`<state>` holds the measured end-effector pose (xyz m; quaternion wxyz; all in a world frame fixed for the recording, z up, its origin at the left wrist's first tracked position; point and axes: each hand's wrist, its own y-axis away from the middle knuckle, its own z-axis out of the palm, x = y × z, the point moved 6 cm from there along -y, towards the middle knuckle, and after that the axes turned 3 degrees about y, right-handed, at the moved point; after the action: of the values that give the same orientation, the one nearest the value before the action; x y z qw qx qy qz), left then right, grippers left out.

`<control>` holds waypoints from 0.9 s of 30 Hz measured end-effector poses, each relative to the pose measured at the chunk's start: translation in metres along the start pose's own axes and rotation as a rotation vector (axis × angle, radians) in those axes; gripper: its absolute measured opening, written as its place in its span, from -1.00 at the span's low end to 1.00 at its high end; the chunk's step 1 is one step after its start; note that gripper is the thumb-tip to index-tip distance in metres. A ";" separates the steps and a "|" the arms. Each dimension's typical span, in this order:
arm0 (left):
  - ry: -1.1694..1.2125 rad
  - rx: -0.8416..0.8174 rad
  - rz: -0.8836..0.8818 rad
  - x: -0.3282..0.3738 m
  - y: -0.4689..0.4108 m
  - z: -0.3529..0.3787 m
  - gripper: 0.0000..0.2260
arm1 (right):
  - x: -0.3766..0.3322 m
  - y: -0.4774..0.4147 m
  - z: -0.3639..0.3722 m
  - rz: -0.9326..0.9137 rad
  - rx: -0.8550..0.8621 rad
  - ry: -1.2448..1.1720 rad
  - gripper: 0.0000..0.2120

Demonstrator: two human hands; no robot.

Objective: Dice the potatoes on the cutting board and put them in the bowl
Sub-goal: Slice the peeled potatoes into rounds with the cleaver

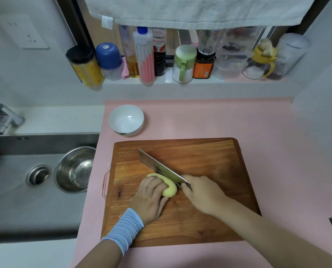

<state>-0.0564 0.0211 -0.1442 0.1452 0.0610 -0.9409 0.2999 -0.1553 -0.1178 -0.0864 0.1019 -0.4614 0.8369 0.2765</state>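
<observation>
Saw peeled potato [170,187] lying on cutting board [209,163], front-left part, uncut as far as I could tell. Left hand [151,198] curled over potato, pinning it against rolling. Right hand [201,194] wrapped round knife [157,167] handle, blade set against potato's right side; first cut not yet made, I judged. Bowl [134,111] stood empty on desk [219,117] just beyond board, handy for dice.

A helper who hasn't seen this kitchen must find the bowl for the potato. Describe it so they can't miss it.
Start at the wooden cutting board on the pink counter. Just beyond its far left corner stands the bowl. It is white and on the counter, unlike the steel bowl in the sink.
</observation>
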 end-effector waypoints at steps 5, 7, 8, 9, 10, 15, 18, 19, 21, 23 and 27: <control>-0.002 -0.021 -0.006 0.000 -0.005 0.003 -0.69 | -0.013 0.011 -0.015 -0.065 0.105 0.126 -0.71; 0.004 -0.028 -0.010 -0.001 -0.007 0.004 -0.70 | -0.017 0.017 -0.018 -0.094 0.149 0.161 -0.68; 0.004 -0.029 -0.008 -0.002 -0.007 0.005 -0.71 | -0.019 0.021 -0.019 -0.107 0.166 0.167 -0.67; 0.003 -0.028 -0.006 -0.002 -0.007 0.005 -0.71 | -0.021 0.025 -0.019 -0.117 0.185 0.173 -0.67; 0.003 -0.026 -0.005 -0.001 -0.007 0.006 -0.71 | -0.023 0.029 -0.019 -0.133 0.209 0.187 -0.67; -0.027 -0.010 0.008 0.001 -0.007 0.004 -0.69 | -0.023 0.046 -0.018 -0.144 0.305 0.266 -0.63; -0.028 -0.014 0.021 0.002 -0.008 0.004 -0.69 | -0.022 0.050 -0.023 -0.134 0.245 0.202 -0.67; -0.024 -0.018 0.022 0.002 -0.009 0.004 -0.69 | -0.020 0.050 -0.025 -0.126 0.219 0.184 -0.67; -0.018 -0.026 0.022 0.001 -0.011 0.005 -0.70 | -0.020 0.049 -0.032 -0.116 0.184 0.151 -0.69; -0.012 -0.037 0.012 0.000 -0.011 0.005 -0.70 | -0.022 0.047 -0.035 -0.112 0.145 0.157 -0.72; -0.004 -0.038 -0.009 -0.002 -0.009 0.006 -0.70 | -0.028 0.041 -0.035 -0.096 0.074 0.235 -0.75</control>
<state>-0.0547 0.0104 -0.1448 0.1456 0.0629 -0.9464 0.2814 -0.1708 -0.1004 -0.0309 0.0334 -0.5262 0.8295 0.1841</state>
